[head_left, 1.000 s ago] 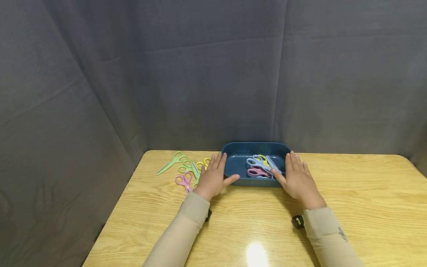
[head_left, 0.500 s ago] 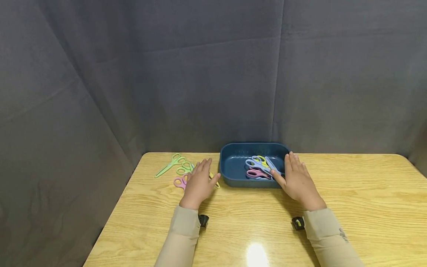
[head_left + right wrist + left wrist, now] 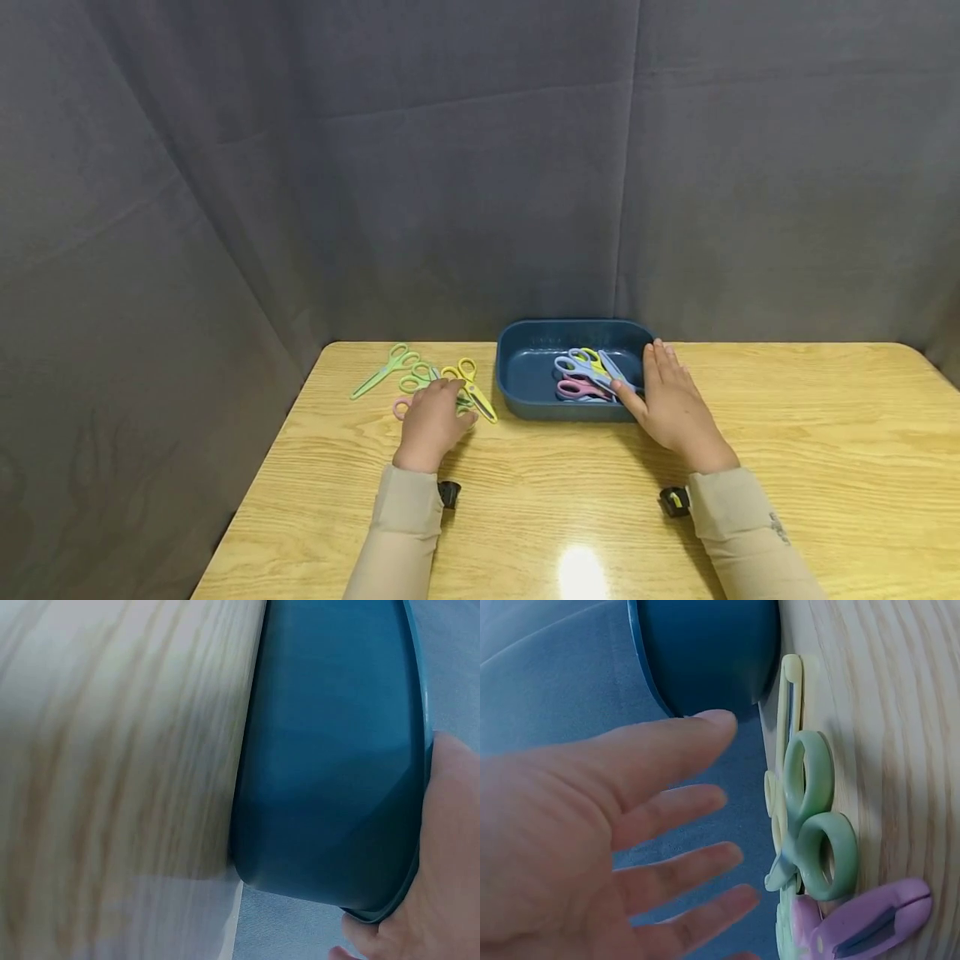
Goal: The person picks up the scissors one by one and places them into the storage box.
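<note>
1. My left hand [image 3: 429, 421] hovers over the loose scissors at the centre left of the head view, fingers spread and relaxed, its grip open and holding nothing.
2. Right under those fingers lie the green scissors [image 3: 819, 825], the yellow scissors [image 3: 472, 386] and the pink scissors [image 3: 866, 919], overlapping on the worktop [image 3: 525, 517]; a second green pair [image 3: 385, 367] lies further toward the upper left.
3. My right hand [image 3: 675, 408] lies flat against the right end of the blue tray [image 3: 525, 392], fingers straight, thumb along its near edge, steadying it rather than clutching it.
4. More scissors [image 3: 588, 375] sit heaped in the tray, right of its middle.
5. To do this well, I would pick one pair only, probably the topmost, though the wrist view is too close to be sure which that is.
6. I would pinch it by the handle loops, lift it clear so the others do not drag, and keep the tray pinned.
</note>
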### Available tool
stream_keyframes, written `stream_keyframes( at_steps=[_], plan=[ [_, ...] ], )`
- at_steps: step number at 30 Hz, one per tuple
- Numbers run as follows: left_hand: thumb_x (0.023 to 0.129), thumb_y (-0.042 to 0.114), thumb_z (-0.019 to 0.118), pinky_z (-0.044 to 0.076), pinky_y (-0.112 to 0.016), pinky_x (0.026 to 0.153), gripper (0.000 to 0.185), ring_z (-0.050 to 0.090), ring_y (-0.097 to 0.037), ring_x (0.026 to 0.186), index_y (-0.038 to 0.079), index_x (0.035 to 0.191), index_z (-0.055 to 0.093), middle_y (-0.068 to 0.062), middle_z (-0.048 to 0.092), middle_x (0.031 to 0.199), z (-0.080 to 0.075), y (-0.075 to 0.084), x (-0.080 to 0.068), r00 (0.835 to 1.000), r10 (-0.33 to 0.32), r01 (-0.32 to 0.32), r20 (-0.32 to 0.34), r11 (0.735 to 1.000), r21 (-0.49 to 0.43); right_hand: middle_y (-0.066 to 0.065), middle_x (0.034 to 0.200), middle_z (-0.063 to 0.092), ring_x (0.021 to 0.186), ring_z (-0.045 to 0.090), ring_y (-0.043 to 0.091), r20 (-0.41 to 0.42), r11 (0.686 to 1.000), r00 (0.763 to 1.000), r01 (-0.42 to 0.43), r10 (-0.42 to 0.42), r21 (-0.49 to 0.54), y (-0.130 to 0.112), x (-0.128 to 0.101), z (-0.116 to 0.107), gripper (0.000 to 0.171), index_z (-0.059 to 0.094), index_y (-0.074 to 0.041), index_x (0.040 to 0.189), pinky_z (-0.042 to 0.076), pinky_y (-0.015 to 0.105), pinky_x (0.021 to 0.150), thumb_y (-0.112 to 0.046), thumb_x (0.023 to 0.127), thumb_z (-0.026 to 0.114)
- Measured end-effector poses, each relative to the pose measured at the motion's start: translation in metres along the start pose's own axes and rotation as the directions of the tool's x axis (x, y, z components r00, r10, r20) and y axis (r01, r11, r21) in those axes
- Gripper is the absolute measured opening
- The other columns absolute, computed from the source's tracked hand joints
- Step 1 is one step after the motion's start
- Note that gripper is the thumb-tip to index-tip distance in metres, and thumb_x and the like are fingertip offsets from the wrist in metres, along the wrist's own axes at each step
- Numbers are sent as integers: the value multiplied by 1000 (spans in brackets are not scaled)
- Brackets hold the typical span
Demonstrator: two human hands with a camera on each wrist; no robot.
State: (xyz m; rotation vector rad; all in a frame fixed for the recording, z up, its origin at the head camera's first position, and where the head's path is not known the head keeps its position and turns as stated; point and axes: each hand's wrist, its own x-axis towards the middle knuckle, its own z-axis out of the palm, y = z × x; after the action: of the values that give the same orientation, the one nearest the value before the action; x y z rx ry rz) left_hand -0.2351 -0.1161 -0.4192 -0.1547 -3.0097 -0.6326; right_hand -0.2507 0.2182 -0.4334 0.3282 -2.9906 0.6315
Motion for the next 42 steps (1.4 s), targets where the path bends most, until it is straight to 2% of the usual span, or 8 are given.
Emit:
stream_keyframes(
  at_steps=[3,7,10,15,24,30,37,42],
  plan=[
    [87,18,81,50,-55,97,49,56,-45,121,3,131,67,-22,63,133,0,0,0,1000,0,0,18,1000,-3,37,162,6,151,3,50,-8,1000,1000,7,-7,4,1,0,-1,92,13,19,153,11,64,119,-56,106,38],
    [85,10,80,50,-53,96,42,61,-45,114,1,125,70,-23,66,125,3,-1,2,999,38,-38,36,999,-5,38,161,6,151,4,51,-12,1000,1000,10,-10,11,2,0,-2,93,13,19,153,11,64,119,-56,106,38],
    [84,7,81,53,-54,92,41,61,-48,110,1,123,71,-25,63,128,6,-2,2,998,43,-42,50,999,-11,38,161,5,151,2,51,-8,1000,1000,12,-12,18,2,0,-2,93,12,19,153,10,63,120,-57,106,38],
    [82,7,84,55,-54,88,45,60,-48,106,3,124,71,-26,58,132,11,-2,2,997,14,-12,71,1000,-24,38,162,4,151,2,51,-8,1000,1000,18,-18,25,2,0,-1,93,12,19,153,9,62,120,-56,106,38],
    [77,6,88,55,-49,81,38,61,-42,91,-1,111,73,-23,61,120,15,-3,1,999,35,-35,27,999,1,37,162,3,151,1,51,-5,999,1000,21,-21,28,1,0,0,92,11,19,153,9,61,121,-55,106,38],
    [78,6,86,52,-46,83,31,63,-37,90,-1,105,74,-18,66,109,16,-5,1,997,68,-69,28,997,35,37,162,3,151,2,51,3,1000,1000,13,-13,22,1,0,1,92,11,19,153,10,62,120,-56,106,38],
    [78,7,83,49,-44,83,29,63,-33,88,1,105,74,-14,68,101,18,-7,1,994,104,-106,29,992,76,37,162,5,151,3,51,1,1000,1000,8,-8,15,-1,-2,1,91,13,19,153,11,65,118,-54,106,40],
    [76,7,82,48,-43,83,29,65,-31,87,1,103,74,-13,69,97,19,-8,1,990,138,-138,4,984,111,37,162,6,151,3,51,-6,1000,1000,7,-7,1,-1,-1,1,91,14,18,153,9,66,119,-55,106,39]
  ],
)
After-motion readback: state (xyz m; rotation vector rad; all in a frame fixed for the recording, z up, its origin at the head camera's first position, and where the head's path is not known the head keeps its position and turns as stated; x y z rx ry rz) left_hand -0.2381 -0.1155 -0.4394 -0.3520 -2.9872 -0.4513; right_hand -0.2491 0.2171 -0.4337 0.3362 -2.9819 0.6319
